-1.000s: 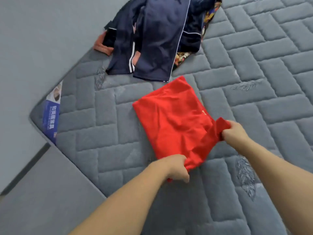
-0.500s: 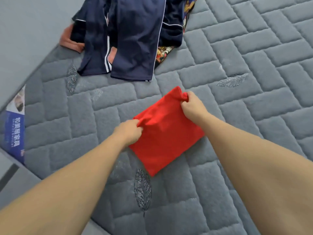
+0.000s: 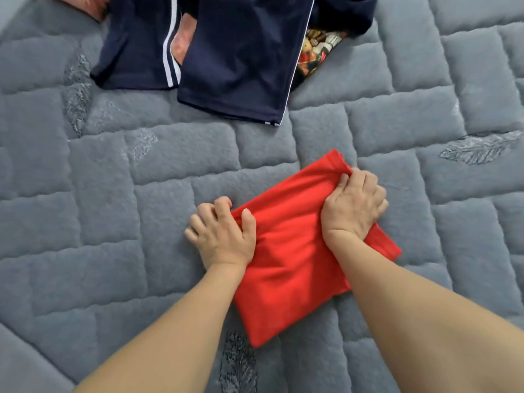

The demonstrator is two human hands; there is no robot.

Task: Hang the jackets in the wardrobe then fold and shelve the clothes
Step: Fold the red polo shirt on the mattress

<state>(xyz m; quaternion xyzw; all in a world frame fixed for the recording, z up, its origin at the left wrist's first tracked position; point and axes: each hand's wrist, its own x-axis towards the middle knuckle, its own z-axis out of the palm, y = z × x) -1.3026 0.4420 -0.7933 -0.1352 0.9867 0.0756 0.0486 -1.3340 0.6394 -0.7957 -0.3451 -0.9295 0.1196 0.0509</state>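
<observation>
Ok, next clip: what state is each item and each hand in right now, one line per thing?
red garment: folded into a compact rectangle, lying flat on the mattress.
left hand: fingers curled, gripping the garment's left edge.
right hand: fingers curled, gripping the garment's far right corner.
navy clothes: unfolded, heaped at the far side.
patterned cloth: mostly buried under the navy clothes.
orange cloth: mostly covered by the navy clothes.
mattress: bare quilted surface.

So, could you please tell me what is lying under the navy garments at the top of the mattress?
Under the navy garments, a colourful patterned fabric pokes out at the right and a salmon-pink cloth shows through a gap. The rest of both is covered.
</observation>
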